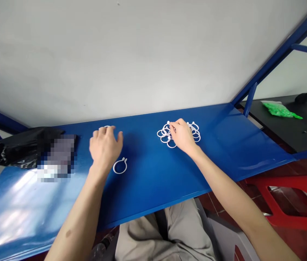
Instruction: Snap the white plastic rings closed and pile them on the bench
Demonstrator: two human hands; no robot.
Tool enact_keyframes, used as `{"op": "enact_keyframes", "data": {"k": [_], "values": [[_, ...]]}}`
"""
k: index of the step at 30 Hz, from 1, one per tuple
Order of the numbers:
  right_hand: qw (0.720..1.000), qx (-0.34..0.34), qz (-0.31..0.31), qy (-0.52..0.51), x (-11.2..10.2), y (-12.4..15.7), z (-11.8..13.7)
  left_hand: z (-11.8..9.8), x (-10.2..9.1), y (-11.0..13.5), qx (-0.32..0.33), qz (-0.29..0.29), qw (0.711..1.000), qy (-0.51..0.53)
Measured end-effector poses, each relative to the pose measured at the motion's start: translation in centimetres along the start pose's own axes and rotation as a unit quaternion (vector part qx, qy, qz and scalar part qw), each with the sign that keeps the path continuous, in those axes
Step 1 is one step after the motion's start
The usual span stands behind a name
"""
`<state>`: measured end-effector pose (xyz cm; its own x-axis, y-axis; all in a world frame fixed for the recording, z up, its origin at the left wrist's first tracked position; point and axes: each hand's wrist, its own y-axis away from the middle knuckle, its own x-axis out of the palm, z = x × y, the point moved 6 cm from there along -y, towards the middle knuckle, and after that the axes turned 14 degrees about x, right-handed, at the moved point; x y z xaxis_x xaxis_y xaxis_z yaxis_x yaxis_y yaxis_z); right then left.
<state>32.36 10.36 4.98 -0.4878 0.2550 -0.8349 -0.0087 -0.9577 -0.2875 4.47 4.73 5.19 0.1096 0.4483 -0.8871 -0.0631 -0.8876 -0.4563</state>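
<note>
On the blue table [145, 170] lies a loose overlapping cluster of white plastic curtain rings [171, 144], with small knobs at their open ends. My right hand [183, 135] is over this cluster, thumb and fingertips pinched on a ring at its left side; the palm hides part of the pile. My left hand [105, 146] hovers palm down to the left, thumb spread from loosely bent fingers. Part of another white ring shows just beyond its fingertips; I cannot tell whether they touch it. A single curtain ring [120, 167] lies nearer me, right of the left wrist.
At the left are a crumpled black plastic bag [20, 146] and a blurred dark flat object [61, 154]. A wall stands behind the table. Beyond the blue frame at right, a bag of green pieces [280, 109] lies on a dark surface. A red stool [300, 181] stands below.
</note>
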Motion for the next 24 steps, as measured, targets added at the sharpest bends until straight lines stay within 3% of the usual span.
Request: {"op": "enact_keyframes", "data": {"k": [4, 9, 12, 15, 19, 21, 24], "values": [[0.993, 0.069, 0.068, 0.064, -0.4, -2.9, -0.6, 3.3, 0.9, 0.6, -0.052, 0.08, 0.994, -0.052], [0.979, 0.127, 0.1, 0.123, -0.3, -3.6, -0.2, 3.0, 1.8, 0.8, -0.047, 0.165, 0.985, -0.032], [0.978, 0.131, 0.083, 0.138, -0.4, -3.1, -0.3, 2.3, 1.8, 0.5, -0.039, 0.187, 0.981, -0.024], [0.984, 0.108, 0.029, 0.14, -1.0, -2.1, 0.0, 1.6, 1.8, 0.2, -0.02, 0.163, 0.986, -0.011], [0.998, 0.028, -0.021, 0.048, -1.3, 0.2, 2.3, -0.6, 1.8, 0.0, 0.032, 0.074, 0.992, 0.093], [0.999, -0.027, -0.003, -0.044, -0.7, 1.6, 3.8, -2.4, 1.5, 0.1, 0.079, 0.023, 0.983, 0.165], [0.973, -0.047, 0.088, -0.206, 1.4, 3.6, 5.1, -5.1, 0.6, 0.7, 0.165, -0.047, 0.959, 0.224]]}}
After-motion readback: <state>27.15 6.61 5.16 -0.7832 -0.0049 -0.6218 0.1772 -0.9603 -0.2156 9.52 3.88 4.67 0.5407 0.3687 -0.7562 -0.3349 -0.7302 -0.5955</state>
